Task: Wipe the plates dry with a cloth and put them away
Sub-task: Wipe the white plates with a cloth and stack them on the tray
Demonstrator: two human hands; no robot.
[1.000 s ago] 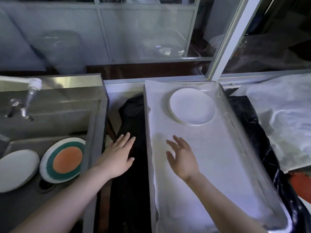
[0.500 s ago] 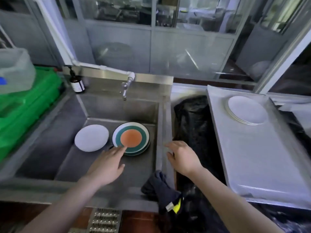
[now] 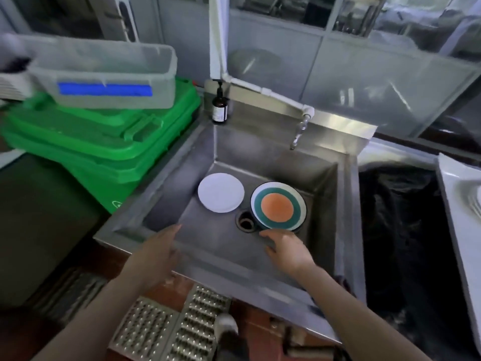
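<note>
your right hand [image 3: 287,250], fingers loosely spread and holding nothing, nearly touches the near rim of the round orange-and-teal banded plate [image 3: 278,206] lying in the steel sink [image 3: 341,204]. your left hand [image 3: 156,252], equally relaxed, hovers farther off, nearer the plain white plate [image 3: 220,192].

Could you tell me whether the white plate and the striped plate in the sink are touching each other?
Apart. The head view shows a strip of bare steel sink floor between the white plate and the striped plate, which partly covers the drain.
</note>
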